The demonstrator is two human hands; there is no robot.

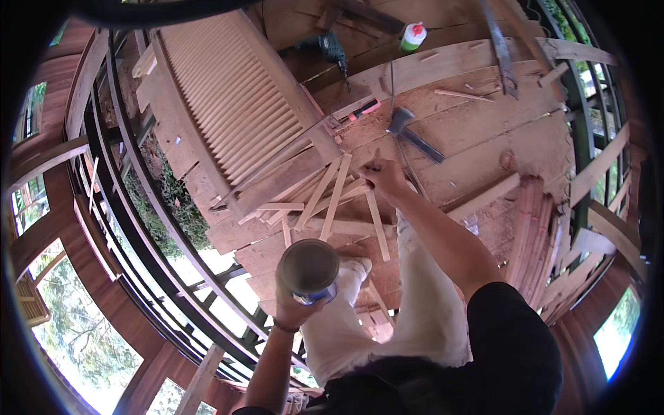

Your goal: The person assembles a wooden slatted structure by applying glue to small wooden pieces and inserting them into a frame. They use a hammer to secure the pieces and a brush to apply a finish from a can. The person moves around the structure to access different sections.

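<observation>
My left hand point(293, 308) grips a round can point(310, 266) from the side, in front of my legs. The can's top faces up and looks dull grey-brown; a bit of blue shows low on its side. My right hand point(382, 176) is closed, fingers drawn together, above the plank floor near several loose wood strips point(337, 197). Whatever it may pinch is too small to tell. Left of it lies a louvred wooden panel point(228, 90) with many slats. Beyond the hand rest a hammer-like tool with a dark handle point(422, 144) and a red-and-black hand tool point(364, 109).
A green power drill point(332, 50) and a white bottle with red cap and green contents point(413, 37) stand farther off. A handsaw point(499, 48) lies at far right. Reddish wood pieces point(529, 235) are stacked at right. Metal railings point(149, 187) edge the planks at left.
</observation>
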